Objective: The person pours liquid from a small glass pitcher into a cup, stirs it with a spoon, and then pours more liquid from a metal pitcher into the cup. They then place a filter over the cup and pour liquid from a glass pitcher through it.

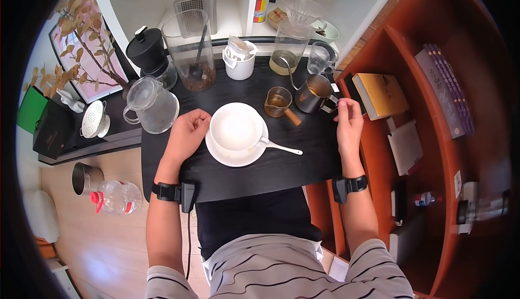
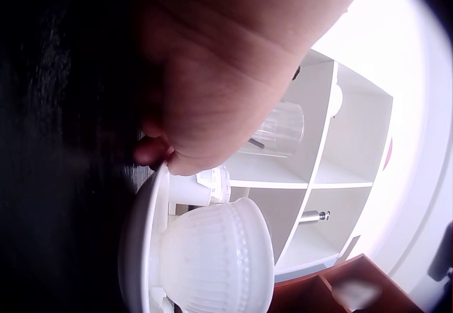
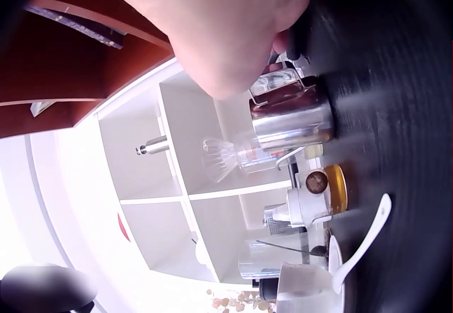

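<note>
A white ribbed cup (image 1: 234, 126) stands on a white saucer (image 1: 234, 159), a white spoon (image 1: 286, 148) lying at its right side. My left hand (image 1: 187, 132) is beside them with curled fingers; in the left wrist view its thumb and fingertips pinch the saucer's rim (image 2: 160, 200). On the right, my right hand (image 1: 350, 123) has loosely bent fingers, the fingertips close to the handle (image 1: 329, 104) of a metal gooseneck kettle (image 1: 312, 96). That handle partly hides behind the hand in the right wrist view. A small glass pot (image 1: 277, 99) with a wooden handle holds amber liquid left of the kettle.
Along the back stand a glass jug (image 1: 153, 109), a black grinder (image 1: 146, 52), a tall clear container (image 1: 187, 49) with a scoop, a white mug (image 1: 239, 67) with a drip bag, and a clear carafe (image 1: 287, 55) under a dripper. A wooden shelf (image 1: 374, 152) borders the right.
</note>
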Action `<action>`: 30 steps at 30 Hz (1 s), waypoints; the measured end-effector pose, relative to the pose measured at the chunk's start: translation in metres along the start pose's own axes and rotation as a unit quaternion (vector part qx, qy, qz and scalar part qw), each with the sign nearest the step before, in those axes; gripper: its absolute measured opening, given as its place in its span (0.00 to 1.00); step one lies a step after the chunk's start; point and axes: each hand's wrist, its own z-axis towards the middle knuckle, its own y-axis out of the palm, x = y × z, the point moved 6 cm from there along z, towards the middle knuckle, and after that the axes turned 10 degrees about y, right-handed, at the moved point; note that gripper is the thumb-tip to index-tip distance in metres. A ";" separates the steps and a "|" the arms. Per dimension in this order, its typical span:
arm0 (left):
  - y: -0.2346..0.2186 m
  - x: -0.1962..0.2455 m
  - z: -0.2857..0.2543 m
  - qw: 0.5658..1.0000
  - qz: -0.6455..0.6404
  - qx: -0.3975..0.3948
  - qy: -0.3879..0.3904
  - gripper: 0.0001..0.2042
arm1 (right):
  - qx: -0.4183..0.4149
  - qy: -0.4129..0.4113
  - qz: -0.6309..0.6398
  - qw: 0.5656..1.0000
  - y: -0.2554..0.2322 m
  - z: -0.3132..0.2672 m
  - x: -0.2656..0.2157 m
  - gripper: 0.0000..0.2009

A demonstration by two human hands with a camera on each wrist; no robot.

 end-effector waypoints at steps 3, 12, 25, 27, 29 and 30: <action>0.000 0.000 0.001 1.000 0.006 0.000 0.004 0.07 | 0.031 -0.033 -0.040 0.998 -0.012 -0.022 -0.006 0.07; 0.001 -0.009 0.001 1.000 -0.003 -0.001 0.011 0.05 | -0.111 0.001 -0.027 0.993 0.026 -0.060 0.002 0.05; 0.002 0.010 -0.001 0.999 0.006 -0.042 -0.031 0.06 | -0.163 -0.025 -0.095 0.982 0.029 -0.066 -0.017 0.09; 0.002 0.012 -0.002 0.998 0.012 -0.044 -0.038 0.07 | -0.182 -0.014 -0.096 0.978 0.028 -0.071 -0.017 0.10; 0.002 0.013 -0.004 0.998 0.015 -0.045 -0.045 0.08 | -0.225 -0.101 -0.110 0.963 0.031 -0.079 -0.028 0.12; 0.003 0.013 -0.006 0.998 0.013 -0.042 -0.049 0.08 | -0.225 -0.100 -0.110 0.963 0.030 -0.080 -0.028 0.12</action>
